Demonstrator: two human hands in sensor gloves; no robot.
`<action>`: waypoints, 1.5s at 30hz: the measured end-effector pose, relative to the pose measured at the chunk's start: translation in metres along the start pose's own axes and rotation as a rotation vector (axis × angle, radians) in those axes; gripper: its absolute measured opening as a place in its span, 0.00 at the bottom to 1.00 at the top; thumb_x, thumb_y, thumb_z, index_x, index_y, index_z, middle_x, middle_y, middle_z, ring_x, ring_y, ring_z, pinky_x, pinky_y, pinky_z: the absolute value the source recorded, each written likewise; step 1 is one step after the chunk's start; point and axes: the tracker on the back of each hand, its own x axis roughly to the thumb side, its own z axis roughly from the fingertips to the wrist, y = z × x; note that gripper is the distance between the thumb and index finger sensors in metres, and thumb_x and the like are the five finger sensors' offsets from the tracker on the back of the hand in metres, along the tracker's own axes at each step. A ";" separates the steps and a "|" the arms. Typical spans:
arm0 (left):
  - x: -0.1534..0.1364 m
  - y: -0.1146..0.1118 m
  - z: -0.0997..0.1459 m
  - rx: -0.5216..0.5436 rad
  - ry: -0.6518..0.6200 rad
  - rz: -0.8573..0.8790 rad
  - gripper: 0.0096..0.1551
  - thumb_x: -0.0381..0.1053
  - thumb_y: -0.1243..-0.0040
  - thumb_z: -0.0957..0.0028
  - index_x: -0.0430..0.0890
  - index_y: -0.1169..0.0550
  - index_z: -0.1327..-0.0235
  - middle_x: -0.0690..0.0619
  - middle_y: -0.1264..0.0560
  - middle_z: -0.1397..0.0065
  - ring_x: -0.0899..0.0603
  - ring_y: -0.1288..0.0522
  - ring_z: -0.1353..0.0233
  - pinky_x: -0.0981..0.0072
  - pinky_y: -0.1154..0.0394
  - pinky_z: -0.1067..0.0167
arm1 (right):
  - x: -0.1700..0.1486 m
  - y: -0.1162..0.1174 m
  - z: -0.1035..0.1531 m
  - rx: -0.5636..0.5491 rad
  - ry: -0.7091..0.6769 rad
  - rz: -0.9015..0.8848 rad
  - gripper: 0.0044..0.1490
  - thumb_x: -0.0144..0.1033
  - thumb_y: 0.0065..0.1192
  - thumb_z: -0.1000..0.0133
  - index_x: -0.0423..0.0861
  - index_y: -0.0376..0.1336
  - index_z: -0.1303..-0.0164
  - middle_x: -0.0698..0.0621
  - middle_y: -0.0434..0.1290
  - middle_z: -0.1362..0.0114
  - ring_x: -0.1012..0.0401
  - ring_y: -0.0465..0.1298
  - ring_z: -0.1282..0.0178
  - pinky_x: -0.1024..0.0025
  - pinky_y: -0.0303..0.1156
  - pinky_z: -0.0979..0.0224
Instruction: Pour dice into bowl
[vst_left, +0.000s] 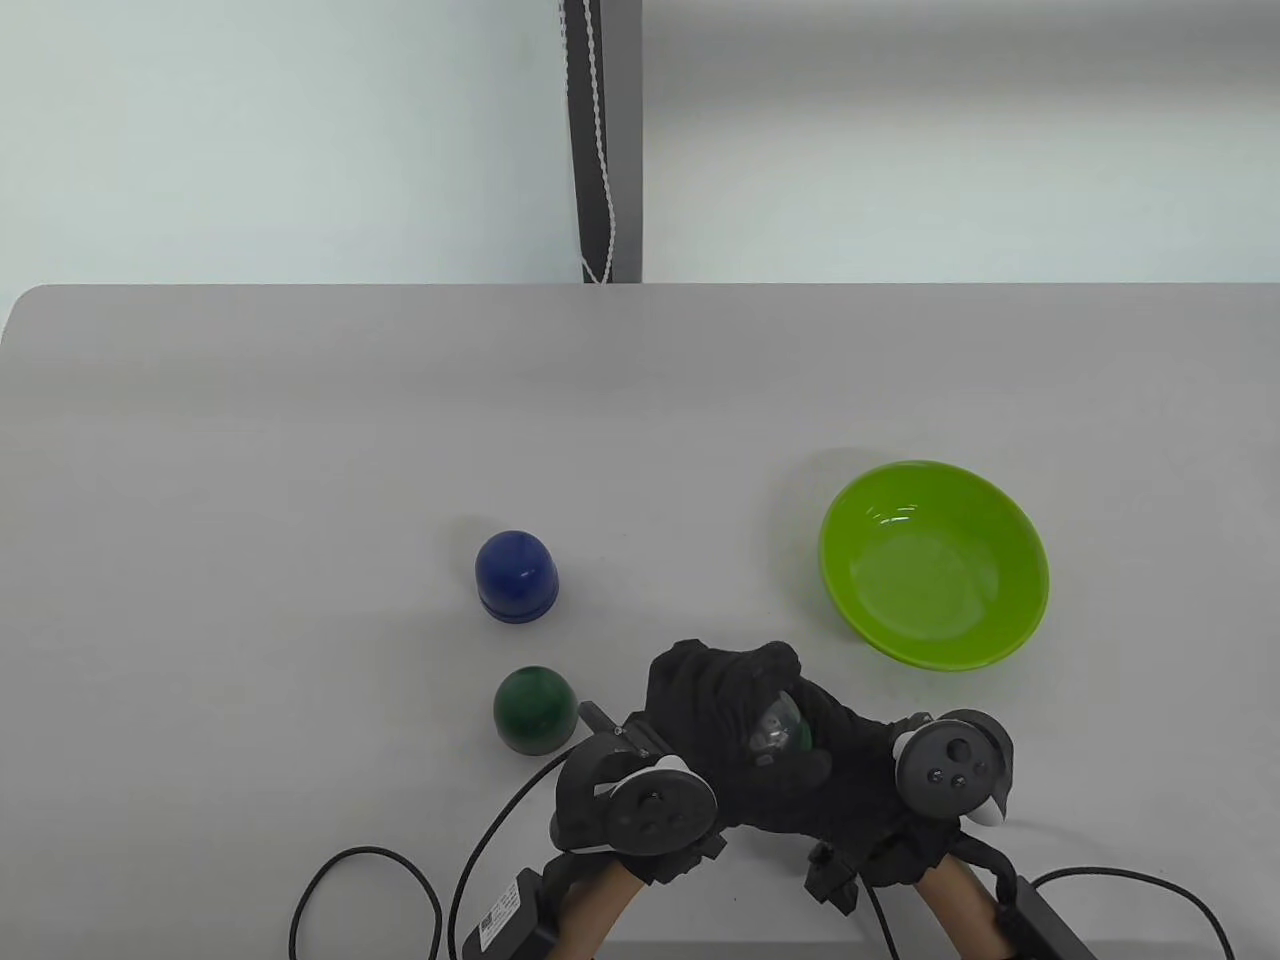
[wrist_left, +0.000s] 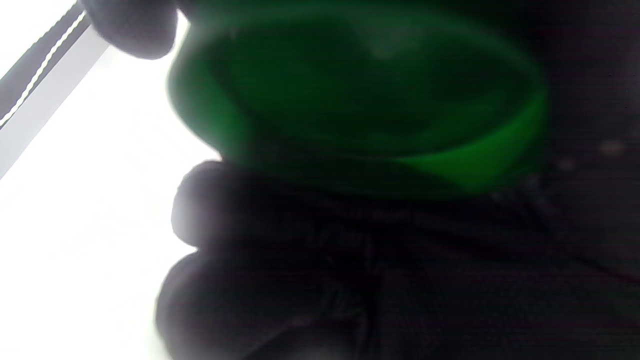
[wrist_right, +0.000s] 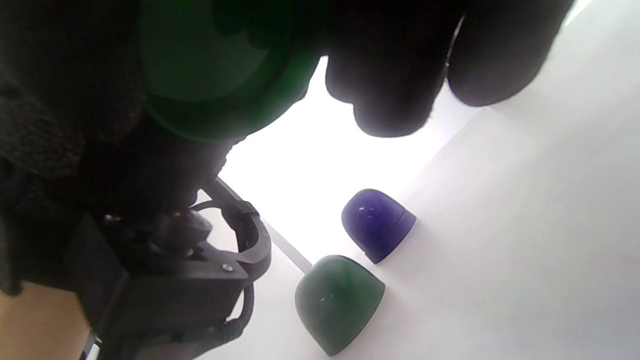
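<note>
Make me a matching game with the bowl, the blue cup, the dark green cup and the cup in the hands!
Things:
1. lime bowl
2. blue cup
3. dark green cup
4. held green cup

Places:
A. between both gloved hands
B. upside down, farther back on the table
C. right side of the table, nothing in it
D. upside down, next to the left hand

Pairs: 1-C, 2-B, 3-D, 4-A

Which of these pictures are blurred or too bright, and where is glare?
Table view: sharp, even light, small glare inside the green bowl. Left wrist view: the green cup is blurred and dark, the background overexposed. Right wrist view: the fingers are out of focus, the table white behind.
</note>
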 end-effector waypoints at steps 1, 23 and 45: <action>0.000 0.002 0.000 0.010 0.003 0.004 0.54 0.70 0.34 0.50 0.34 0.33 0.24 0.38 0.21 0.32 0.31 0.21 0.37 0.21 0.36 0.36 | 0.000 0.000 0.000 0.004 0.000 0.000 0.75 0.68 0.78 0.60 0.28 0.51 0.21 0.32 0.71 0.27 0.44 0.81 0.36 0.40 0.75 0.38; -0.091 0.114 0.052 0.205 0.398 -0.514 0.54 0.70 0.37 0.48 0.35 0.35 0.22 0.38 0.22 0.30 0.31 0.21 0.35 0.19 0.38 0.36 | 0.002 -0.001 0.000 0.018 -0.014 0.064 0.75 0.68 0.76 0.59 0.28 0.50 0.20 0.32 0.70 0.26 0.44 0.80 0.35 0.39 0.74 0.37; -0.203 0.078 0.099 -0.087 0.925 -0.359 0.51 0.64 0.43 0.43 0.32 0.41 0.20 0.31 0.30 0.26 0.25 0.29 0.31 0.18 0.42 0.36 | 0.002 0.001 0.000 0.050 -0.022 0.091 0.75 0.68 0.76 0.59 0.28 0.50 0.20 0.32 0.69 0.26 0.43 0.79 0.35 0.39 0.74 0.37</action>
